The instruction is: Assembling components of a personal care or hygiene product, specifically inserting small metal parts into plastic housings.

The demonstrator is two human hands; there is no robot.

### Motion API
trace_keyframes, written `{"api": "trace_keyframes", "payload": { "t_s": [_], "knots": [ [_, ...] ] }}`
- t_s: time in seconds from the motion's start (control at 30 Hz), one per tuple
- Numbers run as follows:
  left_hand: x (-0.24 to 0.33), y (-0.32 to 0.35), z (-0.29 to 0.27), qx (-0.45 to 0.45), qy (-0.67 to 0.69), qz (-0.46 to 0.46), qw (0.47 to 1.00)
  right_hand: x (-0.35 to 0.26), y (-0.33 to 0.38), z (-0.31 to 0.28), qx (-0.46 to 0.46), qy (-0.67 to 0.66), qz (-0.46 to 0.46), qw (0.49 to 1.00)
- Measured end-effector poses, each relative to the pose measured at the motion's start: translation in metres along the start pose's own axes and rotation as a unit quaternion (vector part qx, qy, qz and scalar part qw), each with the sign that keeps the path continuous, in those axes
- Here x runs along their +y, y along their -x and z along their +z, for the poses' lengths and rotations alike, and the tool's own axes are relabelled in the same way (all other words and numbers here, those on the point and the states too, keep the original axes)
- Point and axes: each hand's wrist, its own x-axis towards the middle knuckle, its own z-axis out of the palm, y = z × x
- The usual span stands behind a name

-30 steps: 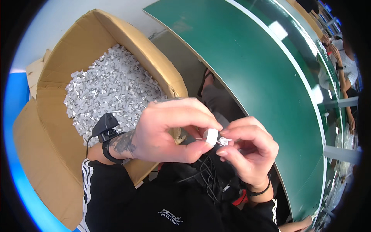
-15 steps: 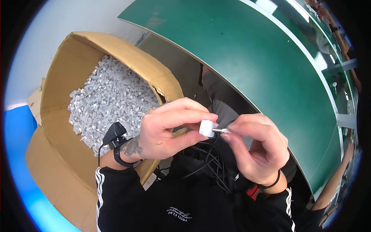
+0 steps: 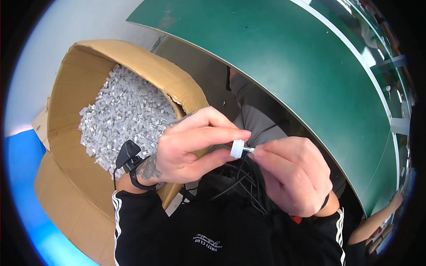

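Note:
Between the thumb and forefinger of my left hand (image 3: 193,144) is a small white cap with a ribbed side (image 3: 237,149). A short metal stem (image 3: 246,149) sticks out from its right side. My right hand (image 3: 295,173) pinches the far end of that stem, with its other fingers curled in. Its fingertips cover most of that end, so I cannot tell what else is there. Both hands are held up in front of my body, fingertips close together.
To the left stands a large open cardboard box (image 3: 62,99) with a heap of small white and grey pieces (image 3: 126,117). A green table (image 3: 270,66) curves along the far and right side. Dark cables (image 3: 239,184) hang below my hands. Another person's forearm (image 3: 372,224) shows at the lower right.
My right hand has rolled over, so its back now faces up and its fingers hide more of the stem. The cap has tilted slightly, showing its ribbed side. The left hand keeps its pinch.

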Motion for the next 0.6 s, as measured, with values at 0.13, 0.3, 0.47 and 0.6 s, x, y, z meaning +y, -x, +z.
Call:
{"api": "trace_keyframes", "payload": {
  "t_s": [0.13, 0.3, 0.47, 0.6],
  "knots": [
    [-0.007, -0.002, 0.008, 0.042, 0.025, -0.006, 0.999, 0.008, 0.008, 0.002, 0.015, -0.016, 0.013, 1.000],
    [-0.007, 0.001, 0.008, 0.084, -0.020, 0.058, 0.995, -0.005, 0.013, -0.007, 0.007, -0.214, 0.332, 0.919],
    [-0.007, -0.005, 0.012, 0.018, -0.061, 0.117, 0.991, -0.006, 0.014, -0.008, -0.042, -0.187, 0.290, 0.938],
    [-0.004, -0.005, 0.020, 0.087, -0.025, 0.093, 0.992, -0.008, 0.023, -0.009, -0.002, -0.180, 0.274, 0.945]
  ]
}}
